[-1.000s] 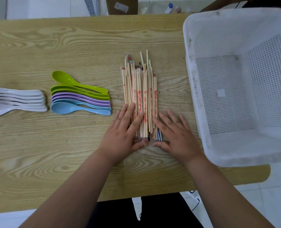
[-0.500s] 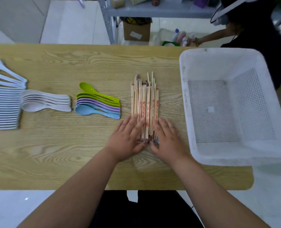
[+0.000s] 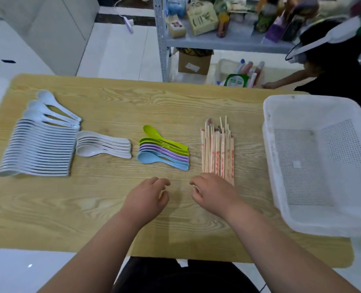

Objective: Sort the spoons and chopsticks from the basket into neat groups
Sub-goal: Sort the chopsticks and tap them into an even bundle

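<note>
Wooden chopsticks [image 3: 217,154] lie bundled just beyond my right hand [image 3: 213,192]; the coloured spoons [image 3: 164,151] sit beyond my left hand [image 3: 148,197]. Both hands' fingers are loosely curled, holding nothing.

Your left hand [image 3: 146,198] and right hand [image 3: 214,192] have pulled back off the chopsticks [image 3: 217,154], fingers now loosely curled.
</note>
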`<state>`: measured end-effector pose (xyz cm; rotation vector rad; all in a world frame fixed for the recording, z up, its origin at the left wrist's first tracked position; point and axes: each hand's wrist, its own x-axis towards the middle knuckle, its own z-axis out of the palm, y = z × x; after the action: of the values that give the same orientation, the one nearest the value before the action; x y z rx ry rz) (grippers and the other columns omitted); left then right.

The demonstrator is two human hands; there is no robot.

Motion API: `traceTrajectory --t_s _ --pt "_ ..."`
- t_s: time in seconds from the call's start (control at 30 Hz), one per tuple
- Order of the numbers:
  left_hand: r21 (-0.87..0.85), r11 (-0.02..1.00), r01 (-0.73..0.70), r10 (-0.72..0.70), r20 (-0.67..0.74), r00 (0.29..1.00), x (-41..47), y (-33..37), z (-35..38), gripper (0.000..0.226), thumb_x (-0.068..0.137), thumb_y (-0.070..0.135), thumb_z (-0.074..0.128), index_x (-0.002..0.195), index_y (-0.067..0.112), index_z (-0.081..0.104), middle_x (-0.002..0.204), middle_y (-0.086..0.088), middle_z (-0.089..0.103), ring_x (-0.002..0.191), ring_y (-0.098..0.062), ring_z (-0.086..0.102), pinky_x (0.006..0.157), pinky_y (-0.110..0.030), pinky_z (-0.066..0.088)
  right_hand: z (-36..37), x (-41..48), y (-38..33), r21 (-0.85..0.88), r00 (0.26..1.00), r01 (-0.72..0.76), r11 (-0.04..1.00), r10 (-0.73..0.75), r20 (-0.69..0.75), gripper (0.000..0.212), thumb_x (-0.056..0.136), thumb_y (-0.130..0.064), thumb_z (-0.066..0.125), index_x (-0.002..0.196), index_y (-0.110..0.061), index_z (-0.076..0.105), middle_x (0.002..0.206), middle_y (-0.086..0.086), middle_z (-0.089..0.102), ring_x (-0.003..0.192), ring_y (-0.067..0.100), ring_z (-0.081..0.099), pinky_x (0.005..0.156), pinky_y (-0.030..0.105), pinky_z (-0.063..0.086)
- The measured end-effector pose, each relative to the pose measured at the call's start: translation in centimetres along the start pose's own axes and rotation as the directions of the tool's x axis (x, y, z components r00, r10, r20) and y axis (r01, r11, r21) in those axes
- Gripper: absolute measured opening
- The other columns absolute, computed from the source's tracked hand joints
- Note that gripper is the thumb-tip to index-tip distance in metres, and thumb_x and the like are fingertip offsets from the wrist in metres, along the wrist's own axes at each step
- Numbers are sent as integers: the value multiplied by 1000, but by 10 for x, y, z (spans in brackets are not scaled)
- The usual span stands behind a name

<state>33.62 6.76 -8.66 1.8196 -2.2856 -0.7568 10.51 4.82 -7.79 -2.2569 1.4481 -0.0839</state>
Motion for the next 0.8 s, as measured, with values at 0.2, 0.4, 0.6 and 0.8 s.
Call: traceTrajectory --t_s 0.2,0.4,0.6,0.8 --pt "50 992 -117 121 -98 988 55 -72 -43 44 81 34 53 118 13 64 105 -9 65 96 -36 62 81 -41 53 7 62 -31 3 993 -83 997 83 -85 34 85 -26 51 107 -10 71 99 11 68 95 32 64 81 41 56" --pt "236 936 -262 287 -77 955 113 -102 -54 87 60 44 83 134 7 56 123 -20 57 108 -40 54 97 -47 46 15 128 -34 -12 981 -180 984 178 -76 62 80 -43 59 130 -7 60 129 17 58 124 36 51 108 46 42" --pt "312 906 -287 273 87 958 132 -93 -37 72 62 40 82 123 11 58 112 -16 54 100 -38 50 82 -50 50 23 155 -16 12 973 -232 973 232 -19 27 95 -29 63 114 -10 63 119 13 63 116 35 53 102 39 37" --pt "300 912 -281 281 43 959 134 -95 -27 50 67 40 75 102 7 60 100 -15 54 92 -36 50 75 -49 50 28 147 -3 -44 991 -128 991 129 22 51 83 -63 59 100 -15 57 104 6 58 103 30 52 91 43 44"
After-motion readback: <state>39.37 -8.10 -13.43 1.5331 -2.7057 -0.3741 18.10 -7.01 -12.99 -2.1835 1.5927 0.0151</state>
